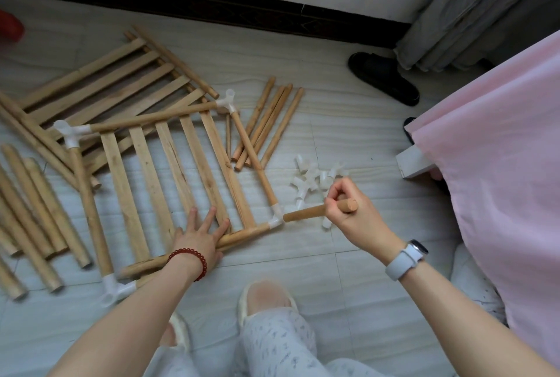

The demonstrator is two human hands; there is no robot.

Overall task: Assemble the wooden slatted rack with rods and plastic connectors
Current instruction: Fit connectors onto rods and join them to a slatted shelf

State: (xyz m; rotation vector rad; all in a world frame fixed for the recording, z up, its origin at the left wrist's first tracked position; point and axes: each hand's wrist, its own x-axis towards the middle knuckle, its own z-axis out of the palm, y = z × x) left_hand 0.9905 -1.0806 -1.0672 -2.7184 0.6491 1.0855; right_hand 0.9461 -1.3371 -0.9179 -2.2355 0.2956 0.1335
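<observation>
Wooden rod [315,212] in right hand [351,213], tip at corner connector [276,219]

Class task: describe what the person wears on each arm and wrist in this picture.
Both forearms are bare, with no sleeves in view. The left wrist carries a bracelet of round dark red beads. The right wrist carries a watch with a dark face on a pale grey strap.

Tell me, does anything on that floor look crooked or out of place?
Somewhat. The slatted frame under the left hand lies skewed across a second slatted panel, so their slats cross at an angle. Loose rods and a jumble of plastic connectors are scattered beside it. Nothing looks broken.
</observation>
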